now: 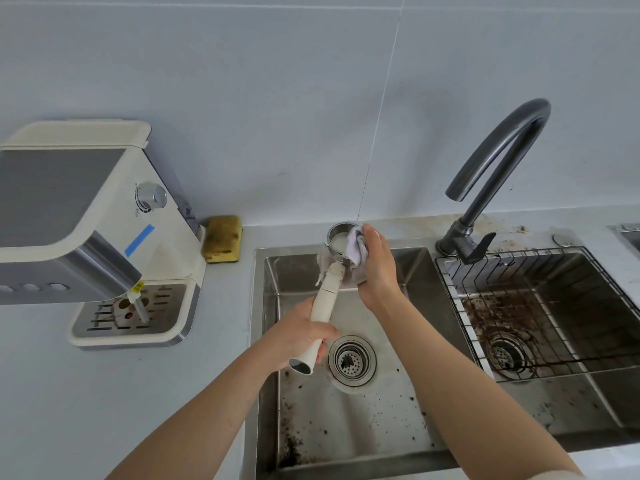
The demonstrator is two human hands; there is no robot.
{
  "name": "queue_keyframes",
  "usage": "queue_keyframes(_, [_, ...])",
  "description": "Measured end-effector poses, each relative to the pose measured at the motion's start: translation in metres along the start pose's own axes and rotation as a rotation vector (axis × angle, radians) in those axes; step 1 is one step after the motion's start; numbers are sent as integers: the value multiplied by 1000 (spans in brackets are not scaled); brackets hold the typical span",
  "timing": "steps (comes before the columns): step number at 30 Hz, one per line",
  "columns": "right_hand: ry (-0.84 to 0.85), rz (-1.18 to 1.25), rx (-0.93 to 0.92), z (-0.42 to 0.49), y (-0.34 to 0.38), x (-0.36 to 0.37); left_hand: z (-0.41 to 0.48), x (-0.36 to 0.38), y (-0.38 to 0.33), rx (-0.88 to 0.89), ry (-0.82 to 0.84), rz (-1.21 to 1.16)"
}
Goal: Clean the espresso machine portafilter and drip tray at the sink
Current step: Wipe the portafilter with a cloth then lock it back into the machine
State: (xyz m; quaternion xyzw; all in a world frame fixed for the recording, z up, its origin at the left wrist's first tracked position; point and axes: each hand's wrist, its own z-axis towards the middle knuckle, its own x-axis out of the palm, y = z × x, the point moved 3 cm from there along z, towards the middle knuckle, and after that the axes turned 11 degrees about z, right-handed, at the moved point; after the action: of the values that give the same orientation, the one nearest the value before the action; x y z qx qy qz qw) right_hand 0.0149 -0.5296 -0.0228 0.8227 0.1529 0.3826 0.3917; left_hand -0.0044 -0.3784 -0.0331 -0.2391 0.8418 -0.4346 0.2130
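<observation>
A portafilter [330, 285] is held over the left sink [268, 306] basin. Its long axis runs from near to far, leaning slightly right, and the metal basket end is pointed at the back wall, just above the rear rim. The cream handle is gripped by the left hand [301, 336]. A cloth [356, 249] is pinched against the basket by the right hand [379, 268]. Open basin lies beneath. The faucet [502, 147] stands well apart on the right. The drip tray [104, 339] sits under the espresso machine [69, 209] on the left counter.

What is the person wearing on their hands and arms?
Nothing on the hands: the left hand and right hand are bare, with no gloves, rings or watch showing. Both forearms are bare too. What looks like the edge of a pale sleeve peeks in at the bottom of the right arm.
</observation>
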Motion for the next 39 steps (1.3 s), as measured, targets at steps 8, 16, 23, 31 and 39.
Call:
queue_keyframes(8, [146,-27,279,10,13,-10,-1,-22,5,-23,48,294])
queue_keyframes(16, [463,-370,442,24,27,-22,-3,-37,16,-45,177,527])
queue_keyframes(23, [615,-712,530,28,35,-15,-1,-39,19,-53,214,687])
queue_keyframes(31, [743,-1366,424,12,34,20,6,-34,19,-50,213,750])
queue_keyframes(39, [820,-2019,304,1,9,34,11,-24,23,-66,190,715])
